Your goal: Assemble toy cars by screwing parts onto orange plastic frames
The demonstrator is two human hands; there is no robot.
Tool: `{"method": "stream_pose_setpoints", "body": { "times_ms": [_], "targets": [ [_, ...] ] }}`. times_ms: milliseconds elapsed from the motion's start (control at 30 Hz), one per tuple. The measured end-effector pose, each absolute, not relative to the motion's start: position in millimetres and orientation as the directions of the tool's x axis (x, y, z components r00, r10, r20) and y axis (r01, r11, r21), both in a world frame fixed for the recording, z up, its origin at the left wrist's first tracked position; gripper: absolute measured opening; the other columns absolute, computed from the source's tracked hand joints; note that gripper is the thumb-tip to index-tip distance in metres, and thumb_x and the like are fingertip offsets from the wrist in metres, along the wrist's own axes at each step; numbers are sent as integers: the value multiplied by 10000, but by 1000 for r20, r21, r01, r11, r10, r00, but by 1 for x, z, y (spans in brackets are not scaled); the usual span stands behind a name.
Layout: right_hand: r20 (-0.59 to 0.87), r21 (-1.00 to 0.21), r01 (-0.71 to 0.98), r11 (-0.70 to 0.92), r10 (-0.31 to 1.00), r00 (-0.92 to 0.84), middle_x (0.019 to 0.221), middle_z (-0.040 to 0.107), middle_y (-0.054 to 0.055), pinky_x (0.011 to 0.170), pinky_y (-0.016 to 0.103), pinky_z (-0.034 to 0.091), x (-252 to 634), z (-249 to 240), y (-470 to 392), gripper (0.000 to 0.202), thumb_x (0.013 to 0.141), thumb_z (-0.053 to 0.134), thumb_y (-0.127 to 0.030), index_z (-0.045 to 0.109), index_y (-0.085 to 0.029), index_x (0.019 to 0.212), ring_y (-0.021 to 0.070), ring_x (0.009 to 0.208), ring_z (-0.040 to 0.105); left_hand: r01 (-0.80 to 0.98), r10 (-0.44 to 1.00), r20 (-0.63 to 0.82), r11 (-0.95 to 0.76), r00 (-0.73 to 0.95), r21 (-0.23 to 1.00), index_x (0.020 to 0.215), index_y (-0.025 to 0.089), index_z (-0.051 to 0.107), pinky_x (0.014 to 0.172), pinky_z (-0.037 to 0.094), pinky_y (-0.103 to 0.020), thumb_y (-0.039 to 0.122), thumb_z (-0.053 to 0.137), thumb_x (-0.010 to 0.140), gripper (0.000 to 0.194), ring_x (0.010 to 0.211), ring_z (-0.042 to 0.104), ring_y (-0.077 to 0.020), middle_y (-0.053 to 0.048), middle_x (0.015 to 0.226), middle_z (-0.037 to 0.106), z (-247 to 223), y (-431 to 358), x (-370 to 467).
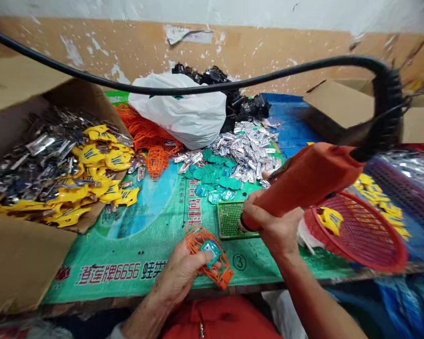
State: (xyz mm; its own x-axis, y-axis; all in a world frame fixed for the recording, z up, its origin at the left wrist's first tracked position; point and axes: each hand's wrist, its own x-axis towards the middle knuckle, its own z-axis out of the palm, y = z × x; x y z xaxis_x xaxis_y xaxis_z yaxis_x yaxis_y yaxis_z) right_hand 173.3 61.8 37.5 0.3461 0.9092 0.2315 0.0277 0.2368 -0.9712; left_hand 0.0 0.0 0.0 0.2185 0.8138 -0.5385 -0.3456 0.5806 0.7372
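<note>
My left hand (182,270) is closed around an orange lattice plastic frame (223,273), the thumb pressing on a small teal plastic piece (212,252) set in it. My right hand (277,228) grips an electric screwdriver (304,179) with an orange-red wrapped body, fed by a thick black cable. The screwdriver points down at a small green perforated tray (229,221); its tip is hidden by my fingers. Behind the tray lie flat teal pieces (215,172) and a heap of silvery parts (250,150).
At left, a cardboard box (17,263) spills yellow shells (102,160) and shiny parts. More orange frames (141,127) lie beside a white plastic bag (183,110), with black parts (247,101) behind. A red basket (367,235) stands at right. The black cable (198,89) arches across the view.
</note>
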Motion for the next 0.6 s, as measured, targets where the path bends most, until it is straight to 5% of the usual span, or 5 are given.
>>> {"method": "stream_pose_setpoints", "body": {
  "times_ms": [600],
  "targets": [
    [268,-960,-6,279,928,260,582,618,-20,455,237,462,174,34,59,163,611,758,-141,608,-164,551,97,475,537,-375,813,-543,580,212,723,924,146,598,637,559,-296,218,744,643,325,679,607,-141,-6,830,625,-5,-1,4]
  ]
}}
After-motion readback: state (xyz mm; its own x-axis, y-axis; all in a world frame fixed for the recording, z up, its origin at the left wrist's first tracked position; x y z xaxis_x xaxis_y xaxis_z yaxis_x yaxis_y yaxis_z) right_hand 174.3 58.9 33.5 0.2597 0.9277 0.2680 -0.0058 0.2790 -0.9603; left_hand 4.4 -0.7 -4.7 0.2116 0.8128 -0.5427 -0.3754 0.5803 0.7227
